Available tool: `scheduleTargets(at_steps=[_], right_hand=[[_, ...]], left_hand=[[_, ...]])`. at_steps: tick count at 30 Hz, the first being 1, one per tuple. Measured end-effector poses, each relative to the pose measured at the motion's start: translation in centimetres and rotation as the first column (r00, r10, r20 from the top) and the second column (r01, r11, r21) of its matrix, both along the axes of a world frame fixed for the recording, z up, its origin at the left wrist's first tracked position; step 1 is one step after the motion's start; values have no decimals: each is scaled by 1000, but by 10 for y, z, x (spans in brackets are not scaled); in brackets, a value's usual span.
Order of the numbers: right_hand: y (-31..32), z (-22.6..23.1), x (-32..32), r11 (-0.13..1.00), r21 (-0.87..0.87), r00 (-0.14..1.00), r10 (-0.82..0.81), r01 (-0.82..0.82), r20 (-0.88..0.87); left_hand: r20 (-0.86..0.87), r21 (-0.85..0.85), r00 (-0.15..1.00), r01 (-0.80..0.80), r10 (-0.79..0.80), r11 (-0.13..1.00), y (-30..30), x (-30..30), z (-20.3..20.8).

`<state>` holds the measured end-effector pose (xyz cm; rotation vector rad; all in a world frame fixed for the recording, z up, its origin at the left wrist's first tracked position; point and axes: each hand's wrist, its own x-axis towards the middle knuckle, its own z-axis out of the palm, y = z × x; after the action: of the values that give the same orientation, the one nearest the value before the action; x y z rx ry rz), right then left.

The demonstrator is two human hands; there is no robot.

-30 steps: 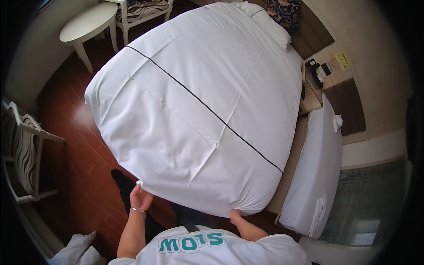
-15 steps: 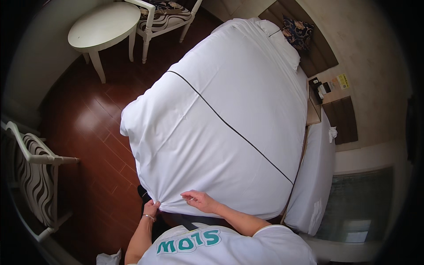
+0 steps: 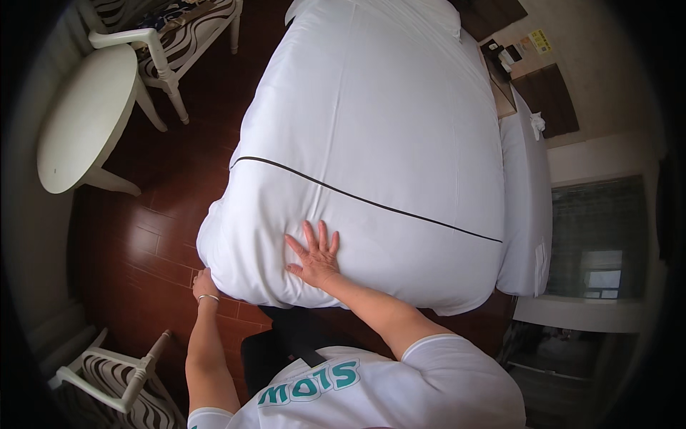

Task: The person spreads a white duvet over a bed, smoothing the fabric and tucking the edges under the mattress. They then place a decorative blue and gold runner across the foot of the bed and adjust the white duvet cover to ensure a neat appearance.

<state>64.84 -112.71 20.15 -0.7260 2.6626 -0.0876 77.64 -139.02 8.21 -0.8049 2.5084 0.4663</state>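
Observation:
A white duvet with one thin dark stripe across it covers a large bed. My right hand lies flat on it near the foot end, fingers spread, just below the stripe. At the near left corner my left hand, with a bracelet on the wrist, has its fingers closed at the duvet's hanging edge. Its fingertips are partly hidden against the cloth. Soft creases run through the duvet around both hands.
A round white table and a patterned armchair stand at the far left, over a dark red wooden floor. Another striped chair is at the near left. A second white bed stands on the right, past a small nightstand.
My right hand has moved forward and opened flat on the duvet. My left hand has shifted left along with the corner. The view has turned, and the stripe now lies flatter.

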Motion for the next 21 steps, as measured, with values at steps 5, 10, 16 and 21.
scheduleTargets(at_steps=[5,10,16,21], right_hand=[[8,9,-10,994,102,997,-40,33,70],[-5,19,-46,1000,-24,999,-20,21,41],[-100,25,-149,930,-259,950,-296,262,-99],[-187,29,-134,947,91,950,-311,308,22]], left_hand=[[119,-32,960,259,-254,965,-21,64,-37],[360,54,862,363,-357,930,-52,44,-28],[351,458,625,535,-697,710,-85,13,3],[272,659,843,189,-465,728,-192,-55,44]])
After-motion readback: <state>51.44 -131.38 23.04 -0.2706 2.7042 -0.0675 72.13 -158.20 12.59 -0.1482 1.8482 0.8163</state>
